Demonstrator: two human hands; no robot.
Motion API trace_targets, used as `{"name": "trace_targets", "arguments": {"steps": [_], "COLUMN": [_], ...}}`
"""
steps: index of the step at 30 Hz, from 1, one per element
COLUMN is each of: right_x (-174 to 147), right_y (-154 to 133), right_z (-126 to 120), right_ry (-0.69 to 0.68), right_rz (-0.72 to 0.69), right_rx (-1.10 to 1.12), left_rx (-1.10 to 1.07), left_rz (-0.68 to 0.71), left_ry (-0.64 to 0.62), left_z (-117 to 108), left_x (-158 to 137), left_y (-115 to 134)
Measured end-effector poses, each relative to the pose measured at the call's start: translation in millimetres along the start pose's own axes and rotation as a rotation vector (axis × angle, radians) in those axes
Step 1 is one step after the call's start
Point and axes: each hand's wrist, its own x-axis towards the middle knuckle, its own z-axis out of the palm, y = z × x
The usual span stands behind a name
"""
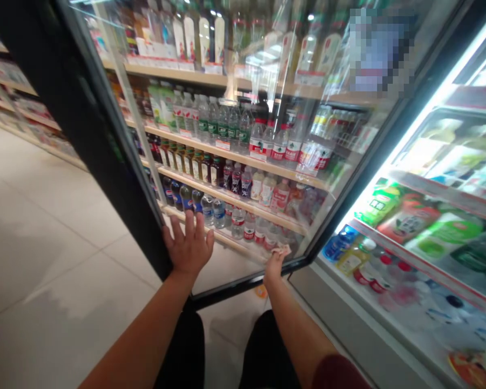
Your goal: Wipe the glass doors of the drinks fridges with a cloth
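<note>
Left hand (188, 246) — spread against the door (235, 288) | right hand (274, 267) — pinching crumpled cloth (282, 250) near the door's bottom edge | bottles (409, 220) in fridge (344, 313) at right

We stand over a pale tiled floor (73, 194), crossed by thin joints (101, 249) and dulled by soft grey shadows (8, 237) at left. Low stocked shelving (32, 137) runs away along the far left. Ahead of us rises a taller unit (182, 139) of pale boards, filled in rows. To our right a chiller (336, 313), grey at its base, glows beside a white light strip (437, 93). Ceiling lights (265, 54) reach us as blurred reflections.
</note>
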Motion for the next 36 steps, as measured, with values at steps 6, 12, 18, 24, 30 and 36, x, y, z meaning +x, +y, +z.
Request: {"name": "trace_targets", "arguments": {"steps": [6,12,18,24,30,36], "right_x": [-29.3,-21.1,12.6,11.2,31.7,25.3], "right_y": [-42.4,-90.7,-188.1,-220.5,-309.4,-305.3], "right_z": [3.6,4.3,-8.8,-3.9,-13.6,-12.9], "right_ry": [-0.05,-0.016,0.086,0.073,0.164,0.028], "right_rz": [-0.342,-0.668,-0.943,-1.105,-1.165,-1.414], "right_rx": [-0.097,-0.258,-0.226,-0.264,-0.271,-0.383], "left_rx": [-0.053,-0.059,-0.033,0.071,0.042,0.076], "left_rz": [-0.023,-0.015,0.006,0.102,0.085,0.135], "left_ry": [-0.029,-0.01,0.011,0.099,0.037,0.12], "left_z": [-4.3,-7.1,-5.1,-2.9,-8.8,-17.1], "left_x": [0.4,2.2,1.5,-1.8,2.0,-3.4], "left_y": [5.8,9.7,10.2,9.9,13.4,20.5]}}
